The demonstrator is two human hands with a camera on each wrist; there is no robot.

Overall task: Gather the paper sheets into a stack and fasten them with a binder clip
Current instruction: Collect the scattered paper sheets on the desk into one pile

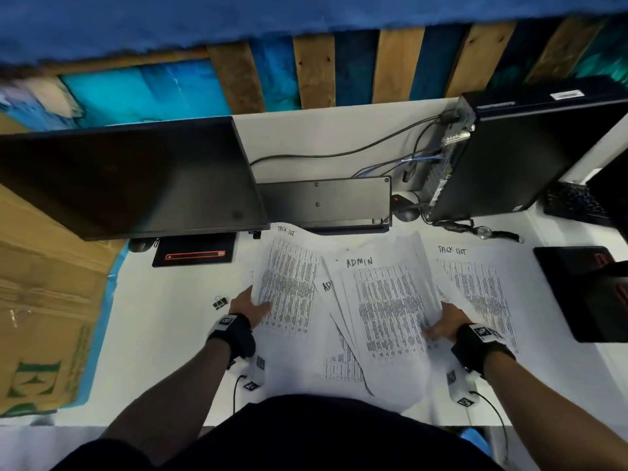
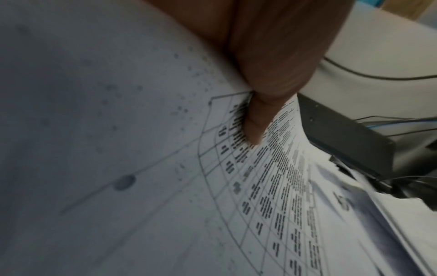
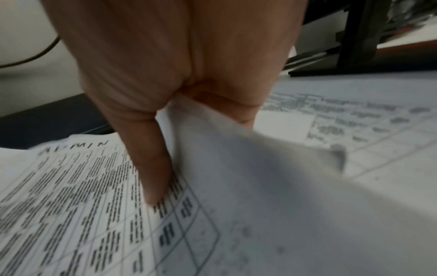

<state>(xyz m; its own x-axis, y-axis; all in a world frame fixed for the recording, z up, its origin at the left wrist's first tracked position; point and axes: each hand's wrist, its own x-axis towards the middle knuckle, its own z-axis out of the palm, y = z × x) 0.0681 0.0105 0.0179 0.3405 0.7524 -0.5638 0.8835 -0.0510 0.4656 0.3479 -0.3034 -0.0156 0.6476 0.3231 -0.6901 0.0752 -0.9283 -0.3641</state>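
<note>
- L hand [image 1: 249, 305]: reaches fwd over the white surface [image 1: 163, 321], thumb on top of the left sheets [image 1: 289, 283], fingers beneath; grips their edge, which is lifted.
- R hand [image 1: 447, 322]: thumb [image 3: 156, 168] pressed on the "ADMIN" sheets [image 1: 387, 300], fingers under; pinches the lifted edge.
- Both forearms angle inward, w/ wrist cameras strapped on.
- A 3rd sheet [image 1: 482, 290] lies flat to the right.
- Binder clip [image 1: 220, 302] on the surface, just left of L hand, apart from it.
</note>
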